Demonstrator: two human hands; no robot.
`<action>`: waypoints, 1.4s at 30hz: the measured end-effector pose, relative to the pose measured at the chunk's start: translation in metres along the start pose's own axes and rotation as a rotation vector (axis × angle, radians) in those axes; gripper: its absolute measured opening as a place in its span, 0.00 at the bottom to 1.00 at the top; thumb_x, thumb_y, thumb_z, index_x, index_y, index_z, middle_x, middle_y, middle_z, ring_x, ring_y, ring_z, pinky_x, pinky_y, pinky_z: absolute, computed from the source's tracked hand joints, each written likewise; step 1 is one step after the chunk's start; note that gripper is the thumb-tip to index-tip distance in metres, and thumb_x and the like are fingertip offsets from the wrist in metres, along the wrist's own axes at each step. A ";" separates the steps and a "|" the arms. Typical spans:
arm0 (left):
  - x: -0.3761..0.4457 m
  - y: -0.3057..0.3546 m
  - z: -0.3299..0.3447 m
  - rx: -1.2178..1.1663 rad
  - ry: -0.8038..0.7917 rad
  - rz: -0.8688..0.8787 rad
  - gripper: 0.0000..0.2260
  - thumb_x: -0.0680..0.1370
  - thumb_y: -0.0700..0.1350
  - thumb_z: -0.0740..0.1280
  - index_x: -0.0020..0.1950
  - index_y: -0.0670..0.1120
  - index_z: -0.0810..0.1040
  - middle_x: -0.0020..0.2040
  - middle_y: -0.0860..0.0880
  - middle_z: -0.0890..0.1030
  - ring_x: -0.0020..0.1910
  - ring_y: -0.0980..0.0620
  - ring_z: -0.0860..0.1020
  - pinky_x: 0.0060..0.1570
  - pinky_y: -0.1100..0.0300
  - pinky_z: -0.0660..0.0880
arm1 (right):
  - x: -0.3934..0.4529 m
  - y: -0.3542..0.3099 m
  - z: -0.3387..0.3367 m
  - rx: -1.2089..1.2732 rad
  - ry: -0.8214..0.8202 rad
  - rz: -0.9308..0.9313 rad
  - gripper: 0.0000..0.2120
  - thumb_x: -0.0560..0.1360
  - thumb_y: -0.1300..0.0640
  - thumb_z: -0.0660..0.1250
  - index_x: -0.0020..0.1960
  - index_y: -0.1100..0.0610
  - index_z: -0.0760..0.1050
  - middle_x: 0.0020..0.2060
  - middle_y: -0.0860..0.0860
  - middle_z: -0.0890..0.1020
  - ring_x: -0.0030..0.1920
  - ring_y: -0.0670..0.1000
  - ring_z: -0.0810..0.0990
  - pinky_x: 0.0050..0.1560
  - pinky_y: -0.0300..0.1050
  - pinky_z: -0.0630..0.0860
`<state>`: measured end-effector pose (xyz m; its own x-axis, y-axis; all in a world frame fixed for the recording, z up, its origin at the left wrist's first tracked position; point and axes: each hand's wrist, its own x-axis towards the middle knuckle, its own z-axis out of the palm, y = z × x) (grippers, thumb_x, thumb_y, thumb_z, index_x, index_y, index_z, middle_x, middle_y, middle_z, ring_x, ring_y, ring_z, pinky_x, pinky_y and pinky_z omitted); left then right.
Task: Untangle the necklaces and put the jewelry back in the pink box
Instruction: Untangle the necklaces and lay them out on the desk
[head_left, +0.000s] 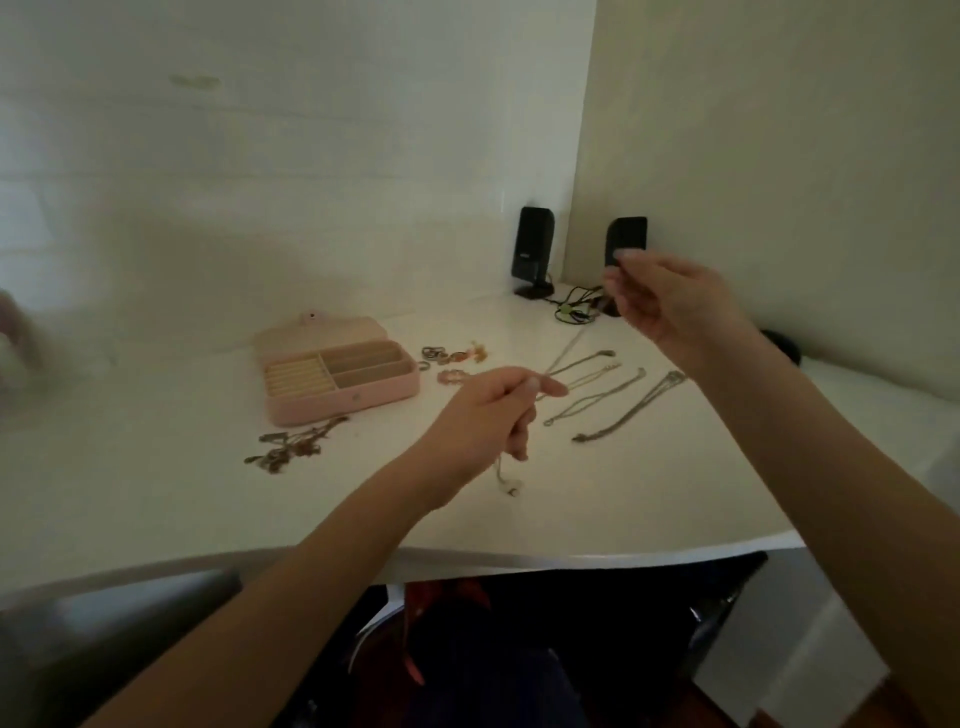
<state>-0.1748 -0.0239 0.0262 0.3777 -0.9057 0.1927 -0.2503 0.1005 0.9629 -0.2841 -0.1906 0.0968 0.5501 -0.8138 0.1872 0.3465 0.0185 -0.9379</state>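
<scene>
Head view: both hands (670, 296) pinch a necklace (563, 353).

One pink box (340, 382) stands open on the table (156, 493). Right of the pink box lie four straightened chains (597, 400). In front of it lies one tangled heap (291, 441). Two black speakers (532, 249) stand behind the chains. Two hands (483, 410) are there.

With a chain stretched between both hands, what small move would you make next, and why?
Probably lay the chain flat beside the straightened necklaces: the right hand and left hand hold it taut, seemingly untangled, above the table.
</scene>
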 end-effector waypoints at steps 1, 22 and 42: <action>-0.001 -0.003 0.006 0.070 0.007 0.014 0.13 0.82 0.43 0.55 0.51 0.46 0.80 0.27 0.56 0.68 0.25 0.58 0.66 0.31 0.63 0.69 | 0.004 -0.002 -0.020 0.011 0.077 0.047 0.05 0.75 0.61 0.68 0.50 0.61 0.78 0.38 0.53 0.83 0.39 0.47 0.82 0.37 0.35 0.78; 0.016 -0.039 0.078 0.955 0.005 0.567 0.15 0.70 0.38 0.60 0.47 0.46 0.84 0.46 0.48 0.85 0.48 0.46 0.81 0.52 0.51 0.77 | 0.023 0.071 -0.162 -0.985 0.445 -0.059 0.08 0.74 0.60 0.69 0.52 0.57 0.81 0.50 0.52 0.82 0.46 0.47 0.76 0.49 0.39 0.71; -0.018 -0.036 0.016 1.078 0.139 0.392 0.26 0.80 0.55 0.54 0.75 0.46 0.58 0.76 0.50 0.56 0.75 0.54 0.53 0.73 0.56 0.49 | -0.032 0.075 -0.070 -1.520 0.129 -0.504 0.17 0.83 0.54 0.52 0.69 0.55 0.70 0.67 0.53 0.73 0.68 0.54 0.69 0.71 0.53 0.59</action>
<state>-0.1867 -0.0180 -0.0144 0.1837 -0.8300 0.5266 -0.9779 -0.0998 0.1838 -0.3289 -0.2037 0.0004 0.5268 -0.6008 0.6013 -0.6190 -0.7560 -0.2130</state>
